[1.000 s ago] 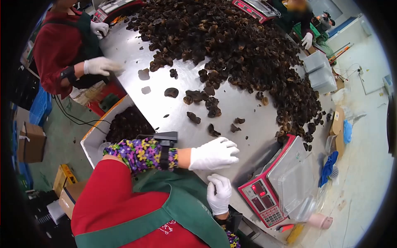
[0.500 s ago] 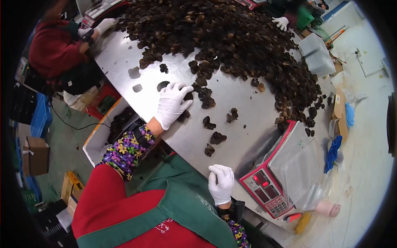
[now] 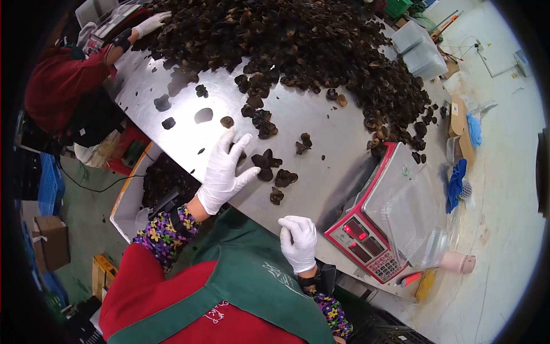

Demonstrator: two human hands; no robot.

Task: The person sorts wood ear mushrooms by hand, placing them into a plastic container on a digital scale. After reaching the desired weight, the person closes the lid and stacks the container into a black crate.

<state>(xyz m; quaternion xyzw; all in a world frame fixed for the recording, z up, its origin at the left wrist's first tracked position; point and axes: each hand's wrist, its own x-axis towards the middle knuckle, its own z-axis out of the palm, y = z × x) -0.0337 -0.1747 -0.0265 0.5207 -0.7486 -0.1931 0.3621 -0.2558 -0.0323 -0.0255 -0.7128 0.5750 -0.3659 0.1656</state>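
**Now: a gloved hand spread beside loose wood ear mushrooms**

Flat on the steel table (image 3: 321, 143), the left hand (image 3: 224, 172) lies with fingers fanned apart, holding nothing, its fingertips just beside a few loose dried wood ear mushrooms (image 3: 269, 166). The right hand (image 3: 299, 242) rests loosely curled at the table's near edge, near the red scale (image 3: 366, 241). Behind them spreads the big mushroom heap (image 3: 303, 40).

text: none legible | scale (image 3: 366, 243) display: red glow, digits unreadable | apron (image 3: 269, 286) print: illegible
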